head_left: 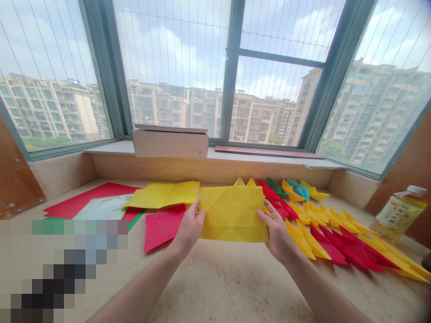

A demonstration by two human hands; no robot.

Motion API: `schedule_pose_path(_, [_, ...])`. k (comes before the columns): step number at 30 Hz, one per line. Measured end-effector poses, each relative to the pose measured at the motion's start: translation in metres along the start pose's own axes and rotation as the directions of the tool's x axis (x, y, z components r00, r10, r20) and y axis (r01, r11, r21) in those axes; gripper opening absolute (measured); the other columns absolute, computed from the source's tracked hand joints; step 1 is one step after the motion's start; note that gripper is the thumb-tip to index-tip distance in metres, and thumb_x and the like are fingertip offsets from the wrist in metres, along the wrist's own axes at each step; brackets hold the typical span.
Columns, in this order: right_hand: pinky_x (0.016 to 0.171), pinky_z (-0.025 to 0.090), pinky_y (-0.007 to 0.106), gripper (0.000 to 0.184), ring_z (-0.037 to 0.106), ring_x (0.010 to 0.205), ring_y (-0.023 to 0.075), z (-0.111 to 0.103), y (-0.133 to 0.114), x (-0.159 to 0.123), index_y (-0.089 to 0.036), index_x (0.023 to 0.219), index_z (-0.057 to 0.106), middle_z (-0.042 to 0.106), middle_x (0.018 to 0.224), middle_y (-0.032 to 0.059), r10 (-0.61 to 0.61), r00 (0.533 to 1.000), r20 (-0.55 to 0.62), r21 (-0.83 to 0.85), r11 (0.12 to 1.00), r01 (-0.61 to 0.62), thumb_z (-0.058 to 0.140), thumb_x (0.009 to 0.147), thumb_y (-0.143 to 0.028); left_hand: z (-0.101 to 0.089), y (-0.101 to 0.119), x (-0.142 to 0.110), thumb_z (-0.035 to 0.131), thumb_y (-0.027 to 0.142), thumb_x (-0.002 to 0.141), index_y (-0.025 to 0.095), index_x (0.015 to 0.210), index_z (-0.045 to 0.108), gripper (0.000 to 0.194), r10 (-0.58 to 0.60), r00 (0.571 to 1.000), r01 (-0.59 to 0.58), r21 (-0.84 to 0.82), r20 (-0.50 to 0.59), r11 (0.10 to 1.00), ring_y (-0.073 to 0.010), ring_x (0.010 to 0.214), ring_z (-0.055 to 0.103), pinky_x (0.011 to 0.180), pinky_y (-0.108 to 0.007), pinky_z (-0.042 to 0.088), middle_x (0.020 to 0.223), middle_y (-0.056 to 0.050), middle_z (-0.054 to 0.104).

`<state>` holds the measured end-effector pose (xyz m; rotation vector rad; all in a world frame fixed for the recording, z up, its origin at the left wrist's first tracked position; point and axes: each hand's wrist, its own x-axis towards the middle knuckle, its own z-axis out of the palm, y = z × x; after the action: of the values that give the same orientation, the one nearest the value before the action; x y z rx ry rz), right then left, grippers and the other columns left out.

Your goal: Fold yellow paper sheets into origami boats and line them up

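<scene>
A yellow sheet of paper (232, 215), marked with crease lines, is held up over the stone counter between both hands. My left hand (190, 226) pinches its left edge, thumb in front. At the right edge, my right hand (274, 226) grips it the same way. Behind and left of it lie a yellow paper stack (164, 194) and a pinkish-red sheet (163, 228). Folded yellow paper boats (311, 213) and red folded pieces (350, 249) stand in rows to the right.
Red sheets (90, 197) and a clear plastic packet (103, 208) lie at the left. A white box (170, 143) stands on the window ledge. At the far right is a bottle of yellowish liquid (399, 211). Pixelated blocks cover the lower left corner.
</scene>
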<state>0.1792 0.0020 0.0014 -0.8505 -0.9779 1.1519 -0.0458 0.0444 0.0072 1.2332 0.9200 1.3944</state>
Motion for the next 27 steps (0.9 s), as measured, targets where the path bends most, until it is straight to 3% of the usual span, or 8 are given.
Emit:
schedule_pose_path(3, [0.086,0.057,0.048,0.061,0.069,0.108,0.0319,0.0,-0.002,-0.002,-0.03,0.141,0.045,0.071,0.121,0.0074,0.007,1.0,0.026,0.006,1.0,-0.007,0.063,0.084,-0.041,-0.001,0.0,0.0,0.064,0.025,0.083,0.017,0.124,0.06,0.041,0.024,1.0,-0.023,0.019,-0.018,1.0,-0.0269,0.134,0.049,0.111,-0.037,0.04,0.137,-0.012,0.06])
schedule_pose_path(6, [0.086,0.056,0.048,0.057,0.068,0.108,0.0331,0.001,-0.004,-0.004,-0.027,0.137,0.051,0.073,0.117,0.0082,0.016,0.999,0.03,-0.016,1.0,-0.016,0.063,0.083,-0.04,0.0,0.001,-0.001,0.066,0.03,0.084,0.016,0.128,0.054,0.048,0.009,1.0,-0.01,-0.027,-0.015,1.0,-0.0288,0.128,0.056,0.106,-0.039,0.046,0.135,-0.014,0.062])
schedule_pose_path(10, [0.088,0.055,0.048,0.053,0.065,0.112,0.034,0.003,0.0,-0.003,-0.027,0.133,0.055,0.071,0.121,0.0082,-0.009,0.999,0.037,-0.042,0.999,0.011,0.065,0.083,-0.041,0.002,0.005,-0.006,0.069,0.033,0.082,0.016,0.138,0.043,0.064,0.008,0.999,-0.005,-0.067,0.034,0.998,-0.0296,0.117,0.063,0.101,-0.043,0.049,0.125,-0.016,0.067])
schedule_pose_path(13, [0.094,0.052,0.048,0.053,0.061,0.119,0.033,0.004,0.005,-0.001,-0.027,0.133,0.055,0.067,0.127,0.0085,-0.082,0.995,0.055,-0.061,0.994,0.085,0.066,0.083,-0.044,0.005,0.007,-0.013,0.068,0.032,0.083,0.018,0.14,0.044,0.064,0.055,0.991,-0.052,-0.031,0.122,0.998,-0.0287,0.119,0.062,0.104,-0.043,0.046,0.125,-0.014,0.068])
schedule_pose_path(17, [0.106,0.043,0.047,0.051,0.052,0.129,0.0314,0.006,0.009,-0.007,-0.027,0.131,0.059,0.063,0.133,0.0085,-0.111,0.983,0.149,-0.181,0.974,0.137,0.064,0.086,-0.051,0.008,0.007,-0.027,0.06,0.031,0.09,0.025,0.138,0.053,0.049,0.162,0.916,-0.207,0.085,0.367,0.975,-0.0289,0.132,0.051,0.111,-0.047,0.04,0.142,-0.012,0.056])
schedule_pose_path(20, [0.109,0.039,0.048,0.052,0.048,0.133,0.0319,0.008,0.007,-0.016,-0.03,0.128,0.063,0.062,0.134,0.0079,-0.054,0.966,0.253,-0.277,0.953,0.126,0.063,0.085,-0.058,0.009,0.008,-0.037,0.059,0.028,0.091,0.03,0.131,0.062,0.041,0.215,0.839,-0.385,0.265,0.501,0.884,-0.0303,0.143,0.035,0.118,-0.05,0.027,0.154,-0.008,0.041])
schedule_pose_path(24, [0.107,0.041,0.049,0.059,0.046,0.134,0.0322,0.012,0.004,-0.024,-0.031,0.136,0.056,0.06,0.136,0.0078,-0.018,0.913,0.407,-0.263,0.955,0.136,0.065,0.084,-0.057,0.01,0.007,-0.042,0.059,0.025,0.09,0.033,0.127,0.065,0.039,0.222,0.785,-0.485,0.353,0.578,0.8,-0.0327,0.146,0.027,0.118,-0.053,0.024,0.162,-0.004,0.023])
schedule_pose_path(27, [0.108,0.04,0.049,0.052,0.048,0.133,0.0312,0.011,0.004,-0.024,-0.032,0.135,0.056,0.06,0.136,0.0067,-0.012,0.919,0.394,-0.255,0.959,0.122,0.061,0.088,-0.053,0.009,0.006,-0.041,0.056,0.025,0.091,0.033,0.129,0.064,0.039,0.216,0.781,-0.493,0.365,0.586,0.79,-0.0313,0.146,0.028,0.118,-0.051,0.025,0.16,-0.005,0.027])
